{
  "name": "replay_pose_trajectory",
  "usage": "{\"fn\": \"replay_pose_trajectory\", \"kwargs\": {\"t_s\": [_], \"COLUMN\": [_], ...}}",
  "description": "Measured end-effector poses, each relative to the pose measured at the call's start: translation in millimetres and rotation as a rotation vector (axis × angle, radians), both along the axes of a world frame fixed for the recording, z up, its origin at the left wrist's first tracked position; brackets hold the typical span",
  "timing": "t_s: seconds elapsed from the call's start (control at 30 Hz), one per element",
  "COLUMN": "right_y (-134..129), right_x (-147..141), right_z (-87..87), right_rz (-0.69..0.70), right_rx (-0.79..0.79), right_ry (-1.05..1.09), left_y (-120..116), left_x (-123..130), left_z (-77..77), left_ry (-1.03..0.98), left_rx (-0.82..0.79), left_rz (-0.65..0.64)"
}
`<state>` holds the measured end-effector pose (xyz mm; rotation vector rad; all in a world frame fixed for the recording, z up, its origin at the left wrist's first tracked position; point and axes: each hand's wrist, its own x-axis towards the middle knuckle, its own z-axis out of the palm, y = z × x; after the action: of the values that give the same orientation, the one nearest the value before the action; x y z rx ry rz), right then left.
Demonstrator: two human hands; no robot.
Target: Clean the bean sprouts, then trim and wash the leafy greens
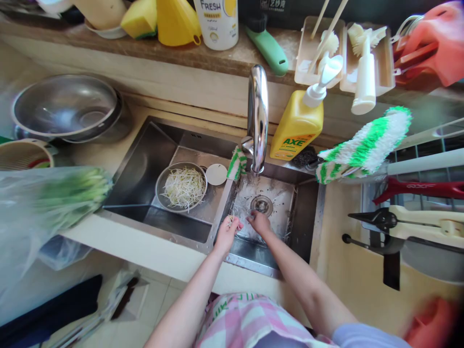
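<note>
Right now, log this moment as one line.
left hand: holding sprouts | right hand: over right basin, contents unclear | bowl: in left basin, more sprouts inside

- Mung bean sprouts: loose, tangled heap; thin white stems, pale yellow-green heads; strands lying in all directions; a few ends over the near rim of the bowl.
- Round bowl: shallow, greyish, metallic-looking; upright, mouth up; heap covers most of its interior; stands in the left sink basin, toward its right half.
- Small sprout bunch: pale, few strands, pinched in the fingers of the left hand, above the near left part of the right sink basin; apart from the bowl. Exact strand count not discernible, partly hidden by fingers.
</note>
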<state>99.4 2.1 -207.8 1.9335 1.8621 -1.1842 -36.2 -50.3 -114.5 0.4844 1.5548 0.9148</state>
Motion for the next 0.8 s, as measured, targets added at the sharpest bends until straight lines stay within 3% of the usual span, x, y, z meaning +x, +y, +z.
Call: {"fn": "replay_pose_trajectory", "kwargs": {"t_s": [0.1,0.2,0.4,0.5,0.57,0.7,0.8], "right_y": [3.2,4.4,-12.3,-20.0,-20.3,-13.0,-4.0], "right_x": [-3.2,12.6,35.3,39.5,46.4,56.0,37.9], "right_z": [-9.1,-7.3,20.8,34.0,39.3,43.6,42.8], "right_rz": [-0.035,-0.053,-0.201,-0.264,-0.162,0.125,0.183], "right_rx": [-0.064,-0.041,-0.012,-0.077,-0.091,-0.038,0.023], "right_ry": [0.044,0.047,0.573,0.648,0.494,-0.101,-0.124], "left_y": [2.4,5.1,5.7,5.4,5.9,8.5,10.4], "left_x": [1.7,1.5,6.7,9.5,8.8,1.1,-6.5], "left_z": [1.9,1.7,-3.8,-5.2,-4.7,2.9,15.9], "left_ry": [-0.041,-0.087,-0.173,-0.166,-0.154,-0.127,-0.145], "left_rx": [-0.003,-0.016,-0.070,-0.079,-0.072,-0.033,0.008], "left_rz": [0.024,0.043,0.036,0.017,0.017,0.113,0.159]}}
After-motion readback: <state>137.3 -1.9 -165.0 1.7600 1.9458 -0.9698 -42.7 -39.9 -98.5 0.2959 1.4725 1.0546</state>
